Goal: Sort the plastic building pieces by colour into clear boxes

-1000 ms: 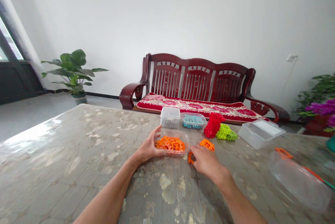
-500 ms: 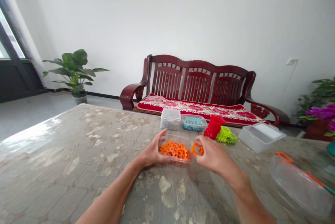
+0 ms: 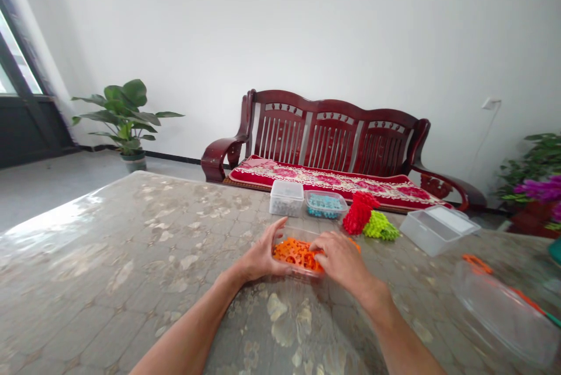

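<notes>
A clear plastic container holding a heap of orange plastic pieces stands on the table in front of me. My left hand grips its left end, fingers along the far side and thumb at the near side. Over the right end is my right hand, its fingers curled down and closed at an orange piece among the others. What exactly the fingertips pinch is partly hidden. Behind the right hand's knuckles, a bit of orange shows beside the container.
Beyond stand a lidded box with grey contents and a container of blue pieces. Red pieces and lime-green pieces lie to their right. Farther right are an open clear box and a blurred clear plastic container.
My right hand has moved left from the orange pieces beside the container to over its right end, fingers now down in the heap. The left hand still grips the container.
</notes>
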The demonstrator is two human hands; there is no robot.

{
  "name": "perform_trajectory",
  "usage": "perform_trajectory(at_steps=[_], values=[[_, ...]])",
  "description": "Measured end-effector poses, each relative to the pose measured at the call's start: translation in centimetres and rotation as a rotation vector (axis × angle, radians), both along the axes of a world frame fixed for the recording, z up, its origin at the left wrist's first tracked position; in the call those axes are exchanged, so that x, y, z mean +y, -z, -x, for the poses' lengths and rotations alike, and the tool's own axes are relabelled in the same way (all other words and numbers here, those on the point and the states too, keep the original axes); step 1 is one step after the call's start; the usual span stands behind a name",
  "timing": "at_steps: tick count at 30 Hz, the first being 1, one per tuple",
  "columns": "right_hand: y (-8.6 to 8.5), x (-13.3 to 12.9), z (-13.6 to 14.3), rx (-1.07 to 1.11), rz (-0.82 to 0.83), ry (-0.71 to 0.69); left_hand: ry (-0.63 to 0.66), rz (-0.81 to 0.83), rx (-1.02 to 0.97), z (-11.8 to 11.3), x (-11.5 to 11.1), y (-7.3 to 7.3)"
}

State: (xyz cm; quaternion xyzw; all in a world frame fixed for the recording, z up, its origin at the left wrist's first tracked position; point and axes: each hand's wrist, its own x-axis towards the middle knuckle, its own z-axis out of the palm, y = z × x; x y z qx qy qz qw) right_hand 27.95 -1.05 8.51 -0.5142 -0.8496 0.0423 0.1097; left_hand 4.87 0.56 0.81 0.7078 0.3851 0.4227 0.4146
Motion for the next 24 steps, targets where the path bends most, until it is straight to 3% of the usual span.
perform_trajectory(at_steps=[6, 10, 16, 20, 24], values=[[0.2, 0.8, -0.1, 0.11, 0.01, -0.014, 0.014, 0.021, -0.053, -0.2, 0.1, 0.3], [-0.3, 2.5, -3.9, 0.239, 0.004, 0.152, 0.0, 0.031, -0.047, -0.3, 0.1, 0.0], [1.5, 4.1, -9.0, 0.018, 0.121, 0.322, 0.003, 0.048, -0.047, -0.3, -0.1, -0.1], [2.0, 4.2, -8.8, -0.023, 0.171, 0.37, 0.008, 0.064, -0.051, -0.3, -0.1, -0.1], [1.1, 3.7, -7.8, -0.085, 0.176, 0.381, -0.001, 0.065, -0.037, -0.2, -0.1, -0.2]])
